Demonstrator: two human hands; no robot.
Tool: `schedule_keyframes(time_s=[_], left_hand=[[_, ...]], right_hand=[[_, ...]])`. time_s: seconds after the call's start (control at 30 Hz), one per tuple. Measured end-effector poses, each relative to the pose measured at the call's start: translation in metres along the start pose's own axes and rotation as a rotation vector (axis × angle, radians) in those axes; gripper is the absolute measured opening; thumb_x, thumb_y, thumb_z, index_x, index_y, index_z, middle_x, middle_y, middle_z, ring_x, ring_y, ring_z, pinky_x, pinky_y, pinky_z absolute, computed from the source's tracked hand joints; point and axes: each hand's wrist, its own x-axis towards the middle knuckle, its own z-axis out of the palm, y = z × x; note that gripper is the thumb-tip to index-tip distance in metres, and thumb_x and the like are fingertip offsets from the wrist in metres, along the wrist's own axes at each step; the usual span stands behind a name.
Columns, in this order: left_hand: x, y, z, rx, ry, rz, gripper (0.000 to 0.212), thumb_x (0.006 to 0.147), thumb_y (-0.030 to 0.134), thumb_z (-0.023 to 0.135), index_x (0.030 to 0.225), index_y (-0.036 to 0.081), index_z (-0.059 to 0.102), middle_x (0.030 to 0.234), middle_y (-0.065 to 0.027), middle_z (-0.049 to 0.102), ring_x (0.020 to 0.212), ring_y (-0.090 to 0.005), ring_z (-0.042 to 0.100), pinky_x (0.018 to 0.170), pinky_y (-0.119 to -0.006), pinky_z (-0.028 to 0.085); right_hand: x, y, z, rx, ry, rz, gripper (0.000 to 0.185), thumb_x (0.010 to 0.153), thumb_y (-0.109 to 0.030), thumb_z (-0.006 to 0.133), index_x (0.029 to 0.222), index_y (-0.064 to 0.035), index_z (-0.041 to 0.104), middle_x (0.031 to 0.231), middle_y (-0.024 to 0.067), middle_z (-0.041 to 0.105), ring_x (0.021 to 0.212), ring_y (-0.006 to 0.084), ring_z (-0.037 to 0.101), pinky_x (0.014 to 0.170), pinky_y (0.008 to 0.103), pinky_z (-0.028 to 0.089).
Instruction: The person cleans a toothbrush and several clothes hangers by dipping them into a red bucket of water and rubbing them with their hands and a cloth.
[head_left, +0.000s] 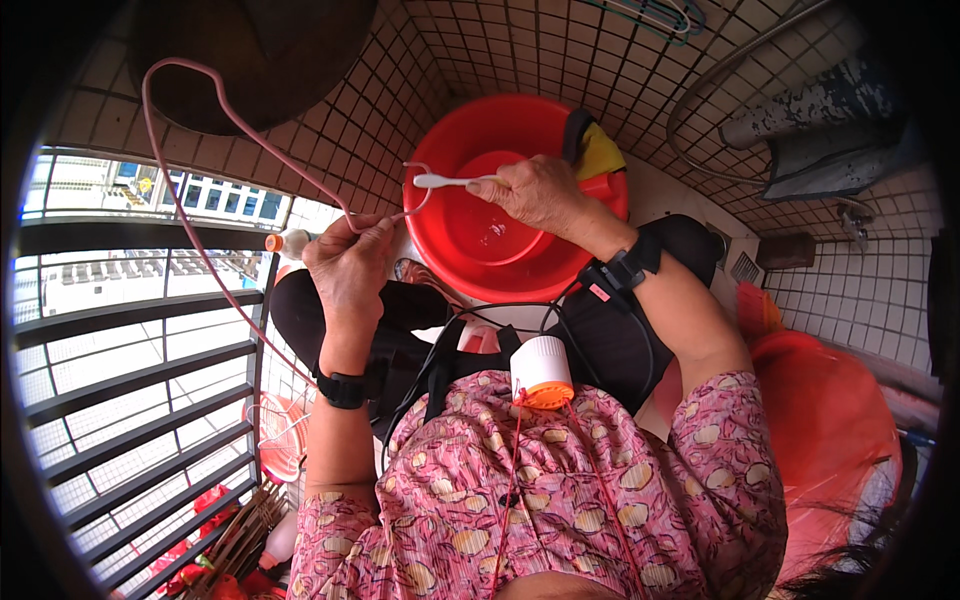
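Note:
A pink clothes hanger (279, 148) is pinched near its hook in my left hand (350, 259), its large loop reaching up and to the left. My right hand (541, 196) grips a white toothbrush (450, 181), whose head end lies across the curved hook above the red plastic basin (429, 247). A little water seems to lie in the basin's bottom. Over the basin's right rim hangs a yellow and dark grey cloth (598, 152). Both wrists wear black straps, and a white container with an orange lid (541, 373) hangs on red cords at the chest.
Dark metal railing bars (142, 315) stand at left, with a bottle with an orange cap (289, 243) nearby. A red plastic-like cover (821, 420) is at right. Black cables (510, 306) cross the lap. Low at left is a pink basket (283, 442); a hose (679, 112) hangs at upper right.

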Motion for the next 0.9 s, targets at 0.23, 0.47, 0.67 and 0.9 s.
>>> schedule_keyframes(time_s=[0.23, 0.47, 0.67, 0.9], left_hand=[[0.004, -0.007, -0.004, -0.074, 0.011, 0.013, 0.005, 0.079, 0.002, 0.059, 0.079, -0.002, 0.06, 0.056, -0.0019, 0.05, 0.037, -0.0028, 0.035, 0.033, -0.016, 0.022], [0.004, -0.007, -0.006, 0.046, -0.023, -0.013, 0.004, 0.079, 0.0, 0.06, 0.078, -0.003, 0.062, 0.06, -0.0013, 0.055, 0.048, -0.0039, 0.044, 0.043, -0.016, 0.031], [0.003, -0.003, -0.002, -0.024, 0.012, 0.016, 0.004, 0.079, 0.002, 0.059, 0.077, -0.002, 0.06, 0.056, -0.0014, 0.05, 0.038, -0.0024, 0.035, 0.034, -0.016, 0.022], [0.004, -0.001, -0.008, -0.037, 0.03, -0.012, 0.005, 0.08, 0.003, 0.059, 0.077, -0.001, 0.058, 0.056, -0.0013, 0.049, 0.038, -0.0023, 0.034, 0.034, -0.017, 0.022]], right_hand=[[0.0, -0.003, -0.002, 0.057, -0.216, -0.033, 0.047, 0.083, -0.051, 0.051, 0.064, -0.0108, 0.065, 0.051, 0.0091, 0.056, 0.049, 0.0256, 0.058, 0.046, 0.0361, 0.046], [0.004, 0.004, -0.005, -0.129, 0.12, -0.095, 0.051, 0.081, -0.049, 0.055, 0.053, -0.0065, 0.052, 0.049, 0.0083, 0.053, 0.046, 0.0265, 0.056, 0.04, 0.0362, 0.042], [-0.003, 0.001, -0.002, -0.012, -0.06, -0.013, 0.053, 0.082, -0.049, 0.053, 0.052, -0.0065, 0.053, 0.045, 0.0097, 0.051, 0.043, 0.0269, 0.054, 0.041, 0.0371, 0.042], [0.002, -0.002, -0.003, 0.195, -0.077, 0.018, 0.055, 0.083, -0.05, 0.052, 0.051, -0.0049, 0.054, 0.044, 0.0109, 0.047, 0.042, 0.0266, 0.052, 0.042, 0.0367, 0.04]])
